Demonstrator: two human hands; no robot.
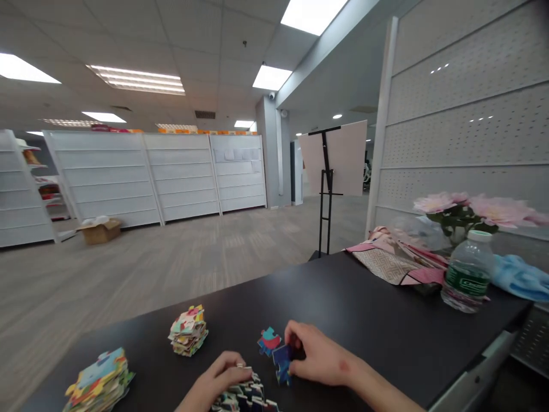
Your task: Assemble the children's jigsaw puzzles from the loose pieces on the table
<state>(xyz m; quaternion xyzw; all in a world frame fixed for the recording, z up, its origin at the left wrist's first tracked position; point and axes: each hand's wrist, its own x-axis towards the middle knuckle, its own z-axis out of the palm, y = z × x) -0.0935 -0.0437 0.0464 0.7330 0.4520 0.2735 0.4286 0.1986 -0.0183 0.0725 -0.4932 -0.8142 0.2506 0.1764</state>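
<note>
My right hand (pixel 319 355) pinches a dark blue puzzle piece (pixel 282 364) between thumb and fingers, low over the black table. Right beside it, on its far left side, lies a teal and red puzzle piece (pixel 269 341). My left hand (pixel 221 375) is closed over a leaning row of puzzle pieces (pixel 246 395) at the bottom edge of the view, where part of the row is cut off. Left of that hand stands a short stack of colourful puzzle pieces (pixel 189 331). A bigger stack with a blue and yellow top piece (pixel 100 377) sits at the lower left.
On the right of the black table (pixel 326 292) stand a clear bottle with a green label (pixel 466 277) and pink flowers (pixel 480 209). Folded pink cloth (pixel 394 260) lies beside them. An easel (pixel 328 189) stands past the far edge, with a cardboard box (pixel 100 230) on the floor.
</note>
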